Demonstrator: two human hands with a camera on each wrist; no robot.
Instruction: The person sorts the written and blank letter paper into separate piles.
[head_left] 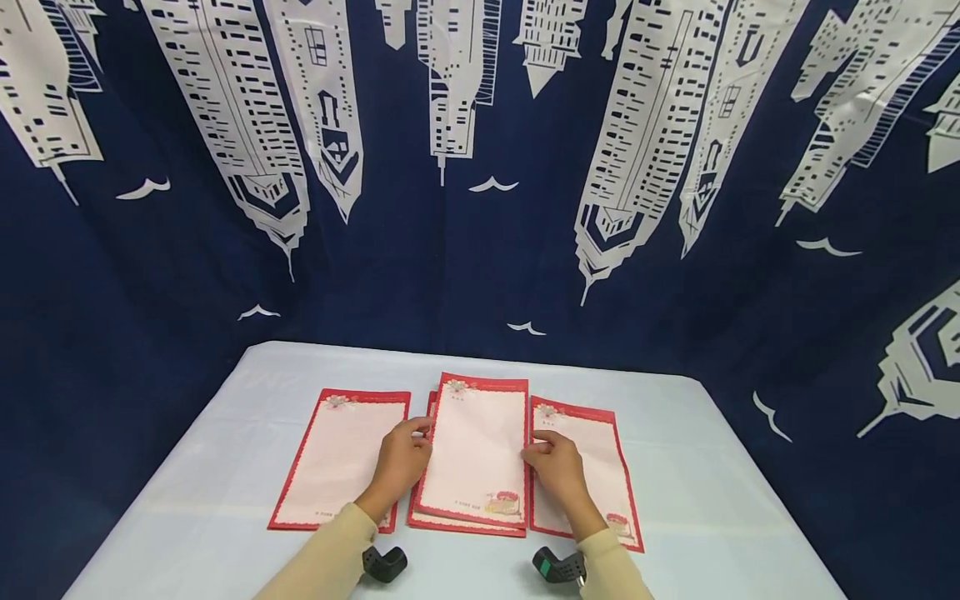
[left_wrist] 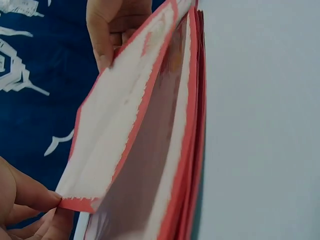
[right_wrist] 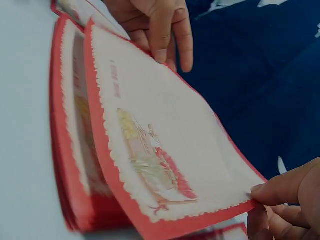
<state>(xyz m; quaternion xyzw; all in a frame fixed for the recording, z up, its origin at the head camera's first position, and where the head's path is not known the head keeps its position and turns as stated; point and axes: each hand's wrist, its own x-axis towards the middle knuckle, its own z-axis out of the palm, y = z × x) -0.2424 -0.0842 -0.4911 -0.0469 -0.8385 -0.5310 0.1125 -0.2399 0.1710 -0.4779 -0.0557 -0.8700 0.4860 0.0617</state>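
A sheet of red-bordered letter paper (head_left: 480, 442) with a pale centre is raised over a stack of matching sheets (head_left: 467, 528). My left hand (head_left: 403, 458) pinches its left edge between thumb and fingers. At the opposite edge, my right hand (head_left: 558, 471) pinches it the same way. Seen from the left wrist, the lifted sheet (left_wrist: 112, 130) bows and slants away from the stack (left_wrist: 187, 130). A printed picture in red, yellow and green marks the lower corner of the sheet (right_wrist: 175, 115) in the right wrist view.
Matching papers lie on either side of the middle stack: left paper (head_left: 345, 454) and right paper (head_left: 588, 458), each partly behind a forearm. All rest on a white-covered table (head_left: 697, 500). A dark blue curtain (head_left: 420, 267) with white buildings hangs behind the table.
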